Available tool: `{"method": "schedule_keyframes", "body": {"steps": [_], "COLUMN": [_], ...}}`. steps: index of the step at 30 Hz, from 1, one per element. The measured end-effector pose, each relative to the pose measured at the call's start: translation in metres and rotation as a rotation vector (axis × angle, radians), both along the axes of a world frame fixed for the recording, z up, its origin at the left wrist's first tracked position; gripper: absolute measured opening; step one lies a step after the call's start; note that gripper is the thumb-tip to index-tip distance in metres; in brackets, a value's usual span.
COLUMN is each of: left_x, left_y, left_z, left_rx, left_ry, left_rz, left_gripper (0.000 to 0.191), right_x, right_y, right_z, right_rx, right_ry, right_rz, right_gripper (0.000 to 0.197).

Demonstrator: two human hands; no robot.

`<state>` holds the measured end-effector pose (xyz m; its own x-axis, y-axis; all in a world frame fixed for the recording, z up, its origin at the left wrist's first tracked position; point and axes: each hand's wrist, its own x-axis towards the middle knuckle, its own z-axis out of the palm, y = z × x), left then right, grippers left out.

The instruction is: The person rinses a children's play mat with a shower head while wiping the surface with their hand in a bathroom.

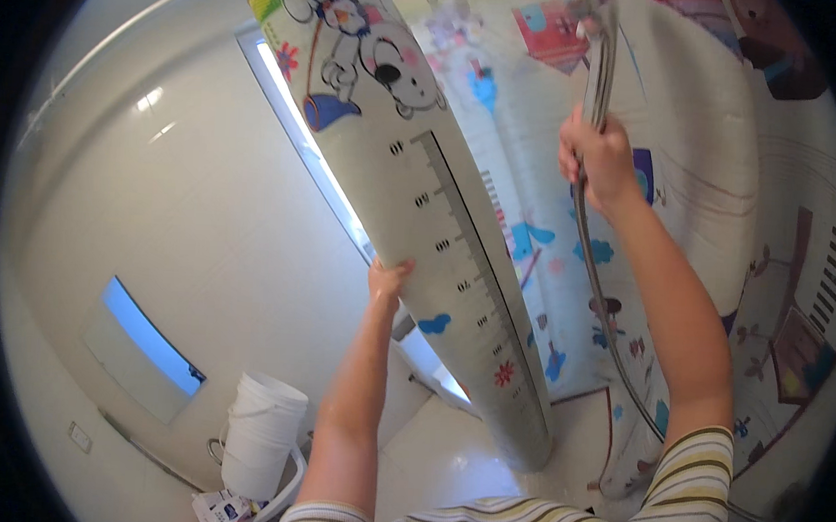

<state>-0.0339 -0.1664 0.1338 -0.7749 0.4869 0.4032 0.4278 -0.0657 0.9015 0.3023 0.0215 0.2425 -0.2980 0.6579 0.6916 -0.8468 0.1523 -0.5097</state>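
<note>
A rolled or folded children's play mat (421,191), printed with a cartoon bear and a height scale, stands tilted on the tiled floor before me. At its left edge, my left hand (389,279) grips it with the thumb on the printed face. My right hand (604,157) is closed around the handle of a handheld shower (599,80). The shower's upper end is blurred, and I cannot tell whether water flows. From the fist, a flexible metal hose (594,276) runs down past my right forearm. Behind it spreads more printed mat (534,161), with houses and clouds.
White buckets (260,429), apparently stacked, lean at the lower left in a white basin (292,490). A printed plastic packet (218,510) lies beside them. The pale wall (182,216) carries a switch plate (80,436). Wet-looking floor tiles (444,465) reflect light.
</note>
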Motion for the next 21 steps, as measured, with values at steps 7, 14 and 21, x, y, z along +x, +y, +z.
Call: {"method": "schedule_keyframes", "body": {"steps": [7, 14, 21], "left_x": [-0.025, -0.018, -0.010], "left_y": [-0.003, 0.010, -0.005], "left_z": [-0.015, -0.016, -0.009], "left_rx": [0.087, 0.151, 0.107], "left_ry": [-0.005, -0.010, -0.053], "left_rz": [-0.072, -0.176, -0.257], "left_gripper": [0.038, 0.041, 0.041], "right_x": [-0.006, 0.033, 0.039], "right_y": [-0.013, -0.030, -0.049], "right_z": [-0.185, -0.261, -0.357], "right_rx": [-0.082, -0.205, -0.132], "right_ry": [-0.488, -0.775, -0.989], "right_rz": [-0.046, -0.012, -0.335], "right_gripper": [0.012, 0.012, 0.019]}}
